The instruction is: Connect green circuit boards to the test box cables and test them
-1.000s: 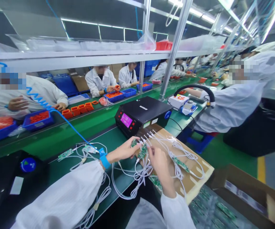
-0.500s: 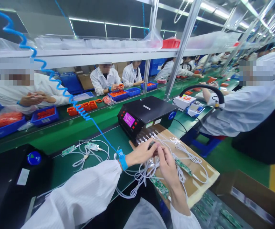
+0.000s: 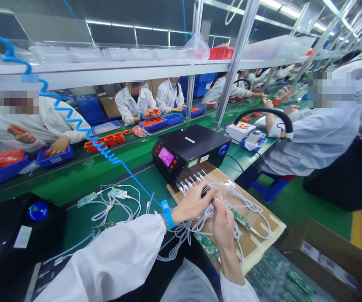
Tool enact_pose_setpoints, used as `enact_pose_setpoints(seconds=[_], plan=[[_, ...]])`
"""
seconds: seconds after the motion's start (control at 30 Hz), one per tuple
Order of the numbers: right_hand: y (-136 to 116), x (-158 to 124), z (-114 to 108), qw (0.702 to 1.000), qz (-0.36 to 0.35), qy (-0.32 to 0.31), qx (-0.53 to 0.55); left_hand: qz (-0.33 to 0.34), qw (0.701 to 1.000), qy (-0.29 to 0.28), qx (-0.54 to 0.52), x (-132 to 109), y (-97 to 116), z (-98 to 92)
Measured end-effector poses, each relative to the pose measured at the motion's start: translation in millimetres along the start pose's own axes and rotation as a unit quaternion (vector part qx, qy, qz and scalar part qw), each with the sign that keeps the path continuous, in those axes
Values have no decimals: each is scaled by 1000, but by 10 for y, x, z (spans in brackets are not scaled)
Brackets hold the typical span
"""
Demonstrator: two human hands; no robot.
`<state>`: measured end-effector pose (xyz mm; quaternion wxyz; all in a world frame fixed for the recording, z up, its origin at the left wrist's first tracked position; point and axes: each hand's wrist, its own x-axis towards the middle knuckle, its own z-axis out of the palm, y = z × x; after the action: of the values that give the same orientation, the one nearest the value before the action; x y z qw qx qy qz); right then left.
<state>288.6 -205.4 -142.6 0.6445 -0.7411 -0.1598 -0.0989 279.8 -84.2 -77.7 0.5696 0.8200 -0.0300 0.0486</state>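
Note:
My left hand (image 3: pixel 192 204), with a blue strap round its wrist, pinches a small dark part (image 3: pixel 205 191) whose kind I cannot make out. Thumb and fingers of my right hand (image 3: pixel 223 220) are closed right beside it, hiding whatever lies between them. Below both hands, white cables (image 3: pixel 196 228) hang in loose loops over a brown cardboard sheet (image 3: pixel 256 209). One green circuit board (image 3: pixel 208 246) lies to the left of my right wrist, another green board (image 3: pixel 240 218) to its right, joined to a white cable.
A black tester with a lit screen (image 3: pixel 166 156) stands behind my hands, cables plugged into its front. More boards with cables (image 3: pixel 118 193) lie on the green bench. A blue coiled cord (image 3: pixel 74 121) crosses the left side. Co-workers sit opposite and at right; an open carton (image 3: pixel 328 260) is at lower right.
My hands have shifted slightly right in view, still close together at the small dark part. Across the line, the co-worker at left has put a hand into a blue bin.

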Motion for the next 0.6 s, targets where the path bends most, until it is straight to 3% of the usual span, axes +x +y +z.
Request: enact_pose_setpoints(seconds=[0.17, 0.27, 0.37, 0.5, 0.6], plan=[[-146, -159, 6, 994, -44, -62, 84, -41, 992, 118, -27, 146, -98, -25], [-179, -270, 84, 995, -84, -37, 32, -12, 996, 90, -9, 155, -100, -40], [-121, -337, 188, 996, -79, 0, -37, -22, 991, 110, -69, 153, -63, -33], [-38, -390, 298, 988, -90, -77, -99, -50, 974, 129, -181, 182, 10, -43], [-89, -381, 334, 978, -132, -84, -136, -27, 957, 163, -238, 190, 54, -51]])
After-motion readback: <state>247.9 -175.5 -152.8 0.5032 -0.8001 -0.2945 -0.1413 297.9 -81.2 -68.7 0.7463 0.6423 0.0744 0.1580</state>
